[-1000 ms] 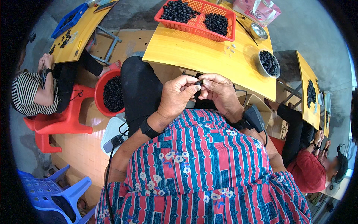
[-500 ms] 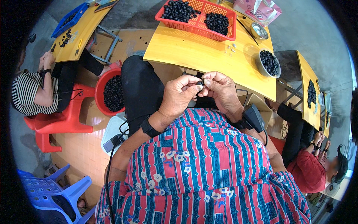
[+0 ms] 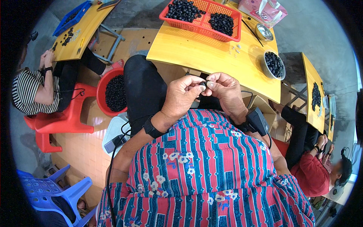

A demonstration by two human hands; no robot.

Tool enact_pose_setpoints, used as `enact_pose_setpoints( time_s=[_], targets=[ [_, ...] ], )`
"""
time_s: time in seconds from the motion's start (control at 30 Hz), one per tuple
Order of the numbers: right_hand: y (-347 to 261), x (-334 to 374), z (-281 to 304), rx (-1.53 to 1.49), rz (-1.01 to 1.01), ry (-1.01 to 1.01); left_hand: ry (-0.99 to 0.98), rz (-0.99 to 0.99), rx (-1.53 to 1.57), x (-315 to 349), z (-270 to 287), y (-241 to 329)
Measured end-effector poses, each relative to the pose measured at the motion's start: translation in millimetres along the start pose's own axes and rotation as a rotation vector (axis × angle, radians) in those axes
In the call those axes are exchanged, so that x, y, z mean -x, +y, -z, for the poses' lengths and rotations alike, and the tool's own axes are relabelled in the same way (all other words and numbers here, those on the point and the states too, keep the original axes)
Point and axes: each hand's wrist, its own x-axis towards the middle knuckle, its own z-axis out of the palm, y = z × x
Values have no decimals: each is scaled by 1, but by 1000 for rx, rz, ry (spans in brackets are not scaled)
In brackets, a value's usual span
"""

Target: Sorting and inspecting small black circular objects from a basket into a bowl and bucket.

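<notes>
My left hand and my right hand meet above my lap, just off the near edge of the yellow table. Between their fingertips they pinch one small black round part, mostly covered by thumbs and forefingers. Its exact kind is too small to make out. On the table, a red-orange basket with two compartments holds black ring-like parts on the left and smaller black pieces on the right. A bowl of black parts stands at the right edge. A few tiny pale pieces lie loose between them.
A metal bowl, a dark rod and a pink bag occupy the table's far right. A red tub of black parts stands left of my knee. People sit at tables on both sides. A blue chair is at lower left.
My fingers have shifted slightly around the small black part, which is still pinched between both hands. The whole view has moved a little; the objects on the table stay put.
</notes>
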Motion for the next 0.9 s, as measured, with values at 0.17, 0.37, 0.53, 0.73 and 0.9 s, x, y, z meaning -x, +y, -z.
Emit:
enact_pose_setpoints(
  time_s=[0.17, 0.37, 0.53, 0.73, 0.9],
  targets=[
    [3, -1, -1, -74, 28, -47, 10, -16, -31, -1, 2, 0],
    [0, 0, -3, -89, 10, -52, 14, -9, 3, -1, 3, -4],
    [1, -1, -2, -78, 10, -45, 17, -35, -21, -3, 3, -6],
    [-1, -3, -2, -85, 25, -63, 12, -5, 22, -3, 3, -3],
    [-1, -3, -3, -66, 15, -49, 9, -9, 22, -3, 3, -5]
  ],
)
